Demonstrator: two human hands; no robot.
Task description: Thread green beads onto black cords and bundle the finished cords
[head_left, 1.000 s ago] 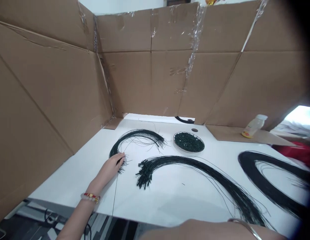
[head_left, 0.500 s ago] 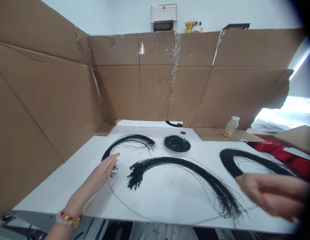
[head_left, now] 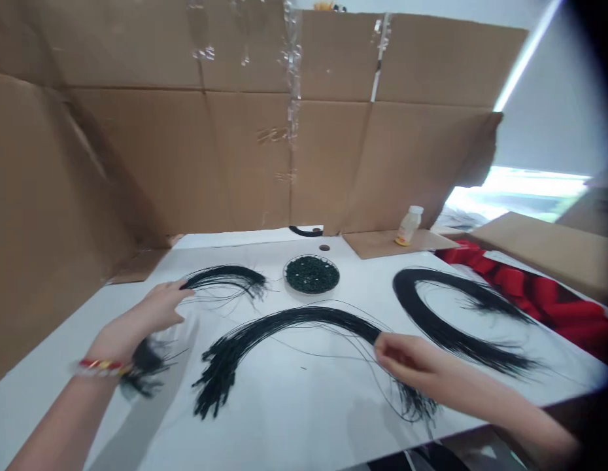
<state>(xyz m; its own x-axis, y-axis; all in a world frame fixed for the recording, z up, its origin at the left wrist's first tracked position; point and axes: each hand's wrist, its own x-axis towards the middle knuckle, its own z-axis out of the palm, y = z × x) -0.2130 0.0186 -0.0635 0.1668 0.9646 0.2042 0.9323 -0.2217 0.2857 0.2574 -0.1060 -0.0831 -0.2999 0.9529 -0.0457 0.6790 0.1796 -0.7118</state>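
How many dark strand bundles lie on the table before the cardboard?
3: the left bundle, partly behind the left hand; the middle bundle, partly behind the right hand; the right bundle, uncovered. Others may be hidden.

Plain white desk (head_left: 294, 418); brown cardboard wall (head_left: 235, 157) crossed by a glossy, see-through streak of tape (head_left: 294, 59). The left bundle (head_left: 230, 271) and right bundle (head_left: 412, 301) of fine strands look black; the middle bundle (head_left: 304, 316) is black, tinged dark green at its knobbly end. Dark green pieces (head_left: 311, 275) flecked with white fill a pale dish (head_left: 337, 282). The whitish, translucent bottle (head_left: 408, 227) has a white cap (head_left: 416, 210) and yellow base. Bright red items (head_left: 524, 281) sit at right. The bracelet (head_left: 102, 366) mixes red, gold and milky white.
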